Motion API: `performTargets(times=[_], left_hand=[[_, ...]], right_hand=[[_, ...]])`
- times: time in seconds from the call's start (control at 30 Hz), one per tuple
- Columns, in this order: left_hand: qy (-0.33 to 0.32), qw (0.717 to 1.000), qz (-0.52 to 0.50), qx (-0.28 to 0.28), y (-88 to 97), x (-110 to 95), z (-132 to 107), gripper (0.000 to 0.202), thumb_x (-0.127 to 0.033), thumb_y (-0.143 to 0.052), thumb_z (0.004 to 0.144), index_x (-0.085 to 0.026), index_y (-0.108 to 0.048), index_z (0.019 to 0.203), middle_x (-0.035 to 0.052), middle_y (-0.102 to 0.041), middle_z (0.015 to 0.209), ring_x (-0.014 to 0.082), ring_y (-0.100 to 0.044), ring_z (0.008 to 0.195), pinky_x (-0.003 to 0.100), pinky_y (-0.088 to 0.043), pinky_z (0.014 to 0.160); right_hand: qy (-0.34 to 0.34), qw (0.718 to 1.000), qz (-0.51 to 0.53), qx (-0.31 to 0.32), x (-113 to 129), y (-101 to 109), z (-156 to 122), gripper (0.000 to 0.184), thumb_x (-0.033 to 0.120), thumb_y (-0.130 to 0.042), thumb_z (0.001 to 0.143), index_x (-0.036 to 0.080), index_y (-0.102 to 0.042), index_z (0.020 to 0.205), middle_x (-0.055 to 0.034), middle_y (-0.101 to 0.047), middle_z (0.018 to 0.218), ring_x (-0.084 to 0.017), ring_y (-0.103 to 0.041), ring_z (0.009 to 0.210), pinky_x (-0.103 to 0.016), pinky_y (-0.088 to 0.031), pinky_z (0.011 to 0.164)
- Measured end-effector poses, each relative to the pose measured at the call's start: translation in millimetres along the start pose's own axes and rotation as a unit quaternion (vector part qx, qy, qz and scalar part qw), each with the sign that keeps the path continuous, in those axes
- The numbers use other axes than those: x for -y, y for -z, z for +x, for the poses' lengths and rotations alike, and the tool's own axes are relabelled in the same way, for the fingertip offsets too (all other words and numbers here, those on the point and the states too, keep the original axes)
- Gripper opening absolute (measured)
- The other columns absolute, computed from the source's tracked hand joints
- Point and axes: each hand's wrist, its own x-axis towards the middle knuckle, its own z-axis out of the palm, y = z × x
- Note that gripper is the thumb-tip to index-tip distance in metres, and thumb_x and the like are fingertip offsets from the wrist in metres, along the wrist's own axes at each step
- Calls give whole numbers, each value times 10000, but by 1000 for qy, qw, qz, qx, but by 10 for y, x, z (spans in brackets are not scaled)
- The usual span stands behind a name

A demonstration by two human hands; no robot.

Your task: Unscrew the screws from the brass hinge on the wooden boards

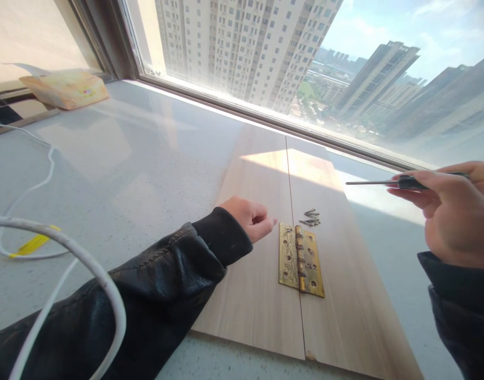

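Two light wooden boards (257,274) lie side by side on a grey sill, their seam running away from me. A brass hinge (300,258) lies flat across that seam. Several small screws (311,218) sit in a loose pile just beyond the hinge. My left hand (250,217) rests on the left board with its fingers curled, fingertips close to the hinge's upper left corner; whether anything is pinched in them I cannot make out. My right hand (453,211) is raised at the right, closed around a thin dark screwdriver (388,182) whose shaft points left.
White cable (47,237) loops over the grey countertop (139,158) at the left, with a yellow tag on it. A yellowish packet (65,87) lies in the far left corner. A large window (305,63) runs along the far edge, showing tall buildings.
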Motion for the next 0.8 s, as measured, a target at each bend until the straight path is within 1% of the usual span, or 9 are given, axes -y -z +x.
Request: performTargets(times=[0.13,0.23,0.3,0.4,0.5,0.63,0.7,0.8], left_hand=[[11,1000,-3,-3,2,-11,-8,396,-385,-521,784,-165,-392,481,-64,-305,450,69,-291,461,243,-245,492],[10,1000,1,-7,2,-17,-12,399,-375,-521,787,-163,-388,476,-66,-293,448,67,-280,458,243,-237,490],[8,1000,1,-6,1,-19,-13,398,-372,-521,788,-163,-385,477,-67,-288,448,66,-277,458,242,-233,489],[9,1000,-3,-5,1,-21,-12,395,-368,-521,787,-163,-385,478,-68,-287,451,65,-277,458,240,-234,488],[7,1000,-6,-6,-1,-21,-11,394,-364,-521,786,-163,-385,477,-67,-288,450,64,-274,456,242,-234,487],[11,1000,-4,-9,-6,-17,-11,388,-359,-524,784,-164,-387,478,-65,-294,448,67,-275,460,246,-234,490],[11,1000,-4,-10,-5,-15,-12,386,-359,-524,785,-163,-391,480,-64,-299,449,68,-277,462,246,-236,491],[8,1000,-5,-6,-2,-17,-13,385,-360,-523,787,-161,-400,482,-66,-302,451,66,-274,459,245,-236,490]], right_hand=[[-28,999,-10,-32,-35,-224,-127,199,336,-466,866,275,-638,787,-54,-624,709,-236,-599,681,-358,-435,536],[-37,998,-11,-39,-45,-376,-160,164,256,-469,851,265,-625,802,-57,-633,780,-227,-602,714,-368,-470,591],[-39,999,-11,-32,-62,-462,-180,122,233,-499,829,246,-620,818,-59,-634,816,-204,-590,687,-355,-474,598],[-39,999,-10,13,-82,-569,-223,68,269,-576,793,225,-627,785,-25,-616,724,-157,-550,584,-305,-436,543],[-38,998,-2,56,-96,-633,-267,105,313,-594,796,220,-636,769,-2,-596,653,-143,-550,568,-282,-426,542],[-24,997,15,75,-131,-655,-290,117,298,-563,830,217,-648,819,-33,-643,760,-159,-593,650,-275,-439,550],[-12,996,26,85,-150,-655,-288,102,279,-571,832,216,-650,850,-44,-663,828,-168,-618,704,-283,-462,578],[-2,995,38,88,-165,-653,-281,103,262,-586,833,209,-649,894,-52,-671,859,-175,-632,727,-310,-497,623]])
